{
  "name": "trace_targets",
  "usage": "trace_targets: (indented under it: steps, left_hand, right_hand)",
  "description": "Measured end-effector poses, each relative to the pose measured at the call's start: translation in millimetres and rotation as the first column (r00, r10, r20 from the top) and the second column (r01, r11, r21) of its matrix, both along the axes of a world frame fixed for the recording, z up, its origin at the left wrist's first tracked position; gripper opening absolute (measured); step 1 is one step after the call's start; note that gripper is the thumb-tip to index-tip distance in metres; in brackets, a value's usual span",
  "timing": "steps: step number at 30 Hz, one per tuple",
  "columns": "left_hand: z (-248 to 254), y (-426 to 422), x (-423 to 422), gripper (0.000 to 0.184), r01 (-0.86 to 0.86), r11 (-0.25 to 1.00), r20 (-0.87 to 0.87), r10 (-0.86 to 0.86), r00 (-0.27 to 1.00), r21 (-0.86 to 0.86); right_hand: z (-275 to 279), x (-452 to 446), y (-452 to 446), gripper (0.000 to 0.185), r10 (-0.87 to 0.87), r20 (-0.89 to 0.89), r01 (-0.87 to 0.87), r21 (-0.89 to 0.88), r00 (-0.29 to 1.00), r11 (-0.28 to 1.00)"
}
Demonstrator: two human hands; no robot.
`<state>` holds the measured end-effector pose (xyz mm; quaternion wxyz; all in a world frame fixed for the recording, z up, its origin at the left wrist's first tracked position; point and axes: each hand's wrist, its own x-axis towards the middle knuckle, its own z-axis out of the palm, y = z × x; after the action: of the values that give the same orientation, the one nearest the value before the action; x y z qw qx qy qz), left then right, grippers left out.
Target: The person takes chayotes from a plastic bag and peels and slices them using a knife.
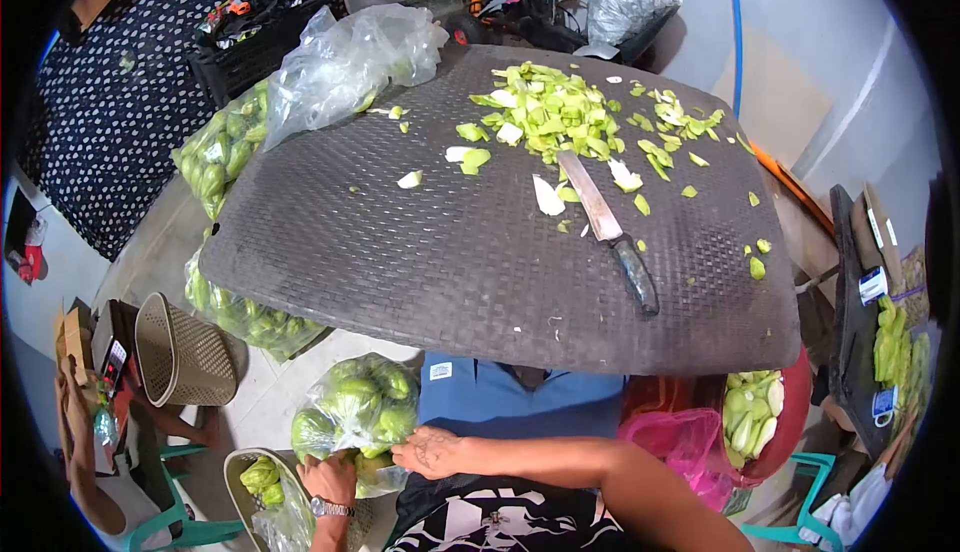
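Note:
A clear plastic bag of green chayotes [352, 399] sits low at the left of my lap, above a woven basket [236, 471]. My left hand [328, 478], with a watch at the wrist, has its fingers closed on the bag's lower edge. From the right, my right hand [428, 452] reaches across my body and grips the bag's other side; its fingertips are partly hidden. On the dark woven-top table [400, 262] lies a knife [608, 224] with a dark handle, beside a pile of green peelings [555, 112].
Another bag of chayotes [245, 310] and a crumpled plastic bag [350, 62] are along the table's left side. A tan basket [185, 357] stands on the floor. At the right are a red basin [795, 417] of cut pieces and a pink bag [690, 452]. Another person [110, 482] sits at left.

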<state>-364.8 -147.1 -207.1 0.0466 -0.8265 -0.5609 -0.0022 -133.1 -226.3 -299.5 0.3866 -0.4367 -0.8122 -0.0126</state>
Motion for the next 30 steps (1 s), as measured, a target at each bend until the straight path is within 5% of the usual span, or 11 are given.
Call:
trace_targets:
  steps: [2,7,10,13,14,16,18,19,23,26,30]
  left_hand:
    - [-8,4,0,0.016,-0.022,0.998,0.057,0.019,0.998,0.058]
    - [0,9,6,0.019,-0.106,0.994,0.110,0.107,0.988,-0.015]
    - [3,8,8,0.017,-0.025,0.998,0.116,0.019,0.993,0.050]
    - [13,4,24,0.027,0.047,0.989,0.078,-0.036,0.996,-0.142]
    - [20,-3,21,0.031,0.078,0.971,0.074,-0.063,0.995,-0.224]
    - [11,-12,24,0.046,0.233,0.946,0.197,-0.191,0.962,-0.223]
    - [-1,-17,31,0.050,0.312,0.936,0.235,-0.270,0.934,-0.161]
    - [4,-19,45,0.042,0.240,0.934,0.222,-0.183,0.958,-0.265]
    - [-41,-9,51,0.027,0.362,0.930,0.052,-0.359,0.932,-0.067]
    - [-28,5,59,0.028,0.235,0.940,0.033,-0.235,0.972,-0.246]
    - [1,7,60,0.027,0.262,0.897,-0.046,-0.297,0.954,-0.358]
  right_hand:
    - [-17,-4,-4,0.024,-0.065,0.022,0.063,0.089,0.998,0.994]
    - [24,11,-7,0.025,0.105,0.143,-0.097,-0.066,0.984,0.993]
    - [10,0,-4,0.024,0.059,0.235,-0.053,-0.032,0.970,0.998]
    - [26,8,2,0.022,0.172,0.121,-0.098,-0.460,0.978,0.882]
    - [6,3,-2,0.024,0.109,0.060,-0.088,-0.287,0.992,0.954]
    - [46,14,4,0.025,0.156,0.014,-0.128,-0.499,0.988,0.857]
    - [45,8,10,0.025,0.161,-0.028,-0.153,-0.505,0.987,0.849]
    - [44,7,16,0.026,0.161,-0.043,-0.161,-0.505,0.986,0.848]
    - [36,-20,28,0.019,0.216,0.236,-0.050,-0.558,0.947,0.828]
    - [53,-16,36,0.016,0.218,0.219,-0.055,-0.575,0.951,0.816]
    - [58,-7,33,0.015,0.200,0.156,-0.059,-0.629,0.967,0.775]
